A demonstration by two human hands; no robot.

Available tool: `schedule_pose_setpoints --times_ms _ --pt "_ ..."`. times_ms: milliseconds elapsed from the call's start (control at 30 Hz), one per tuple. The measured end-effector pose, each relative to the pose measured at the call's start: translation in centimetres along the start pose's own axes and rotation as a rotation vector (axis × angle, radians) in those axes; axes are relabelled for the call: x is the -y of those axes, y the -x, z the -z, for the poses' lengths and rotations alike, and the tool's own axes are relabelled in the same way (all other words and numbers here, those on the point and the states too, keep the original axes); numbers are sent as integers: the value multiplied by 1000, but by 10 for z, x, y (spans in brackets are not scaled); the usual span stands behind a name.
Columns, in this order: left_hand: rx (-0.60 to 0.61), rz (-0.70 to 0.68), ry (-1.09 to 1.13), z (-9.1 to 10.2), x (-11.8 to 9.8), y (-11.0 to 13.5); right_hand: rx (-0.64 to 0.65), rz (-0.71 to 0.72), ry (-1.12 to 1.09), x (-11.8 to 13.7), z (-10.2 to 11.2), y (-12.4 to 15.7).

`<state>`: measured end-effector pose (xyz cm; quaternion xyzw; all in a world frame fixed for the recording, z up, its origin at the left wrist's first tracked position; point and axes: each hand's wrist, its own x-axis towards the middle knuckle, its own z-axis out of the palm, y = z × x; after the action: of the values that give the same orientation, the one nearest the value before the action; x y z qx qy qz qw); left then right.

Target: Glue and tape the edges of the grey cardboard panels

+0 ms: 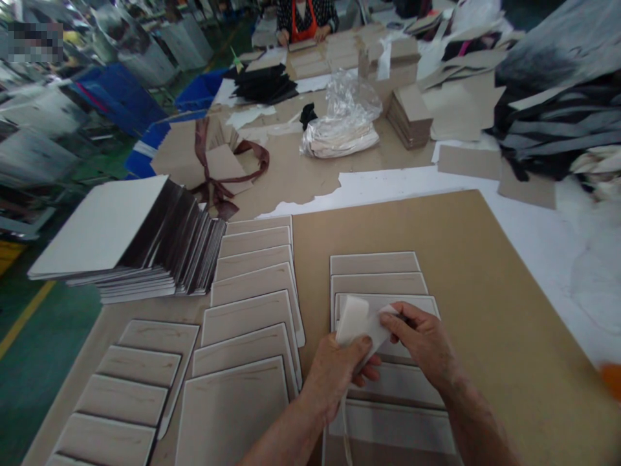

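My left hand (339,366) is closed round a small stack of white strips (353,317), its thumb pressed on top. At the stack's right side, my right hand (424,340) pinches the end of one white strip between thumb and fingers. A thin pale strand hangs below my left hand. Beneath both hands lies a column of overlapping beige panels (383,421) with pale edges. To the left, another overlapping column of beige panels (237,401) runs along the table, and a third row of panels (116,395) lies further left.
A tall stack of white-faced boards (111,226) stands at the left. Behind are a bundle tied with brown ribbon (204,162), a clear plastic bag (344,123), piles of beige pieces (410,116) and dark fabric (557,123). A person in a red apron (306,22) works across the table.
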<state>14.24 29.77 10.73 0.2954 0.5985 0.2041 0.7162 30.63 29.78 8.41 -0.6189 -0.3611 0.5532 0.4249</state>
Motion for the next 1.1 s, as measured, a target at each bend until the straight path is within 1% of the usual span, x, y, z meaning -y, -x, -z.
schedule_pose_setpoints --times_ms 67,167,233,267,367,433,533,600,667,767,900,1000,1100 --pt "-14 -1 18 3 1 -3 -74 16 8 -1 5 -1" --pt "-37 -3 30 12 -1 -6 -236 21 -36 -3 16 -1" --pt "-58 -13 15 20 -3 -8 -303 -13 -106 -6 25 -1" --pt "-70 -21 10 24 -5 -9 -316 -44 -146 -8 29 -1" --pt "-119 -27 7 35 -11 -14 -268 -152 -175 -13 43 -3" --pt "-160 -41 1 40 -16 -19 -234 -175 -95 -14 50 -7" --pt "-192 -133 -25 43 -22 -31 -274 -96 74 -11 55 -15" --pt "-214 -185 -37 43 -25 -40 -321 -29 143 -9 55 -22" --pt "-254 -209 -37 43 -27 -50 -337 3 185 -8 54 -27" --pt "-325 -212 -43 42 -28 -62 -303 5 241 -9 55 -34" --pt "-380 -218 -104 40 -31 -72 -260 33 377 -15 66 -43" --pt "-394 -213 -166 38 -32 -80 -295 33 444 -21 73 -52" --pt "-439 -221 -197 36 -29 -89 -379 -15 468 -28 76 -62"
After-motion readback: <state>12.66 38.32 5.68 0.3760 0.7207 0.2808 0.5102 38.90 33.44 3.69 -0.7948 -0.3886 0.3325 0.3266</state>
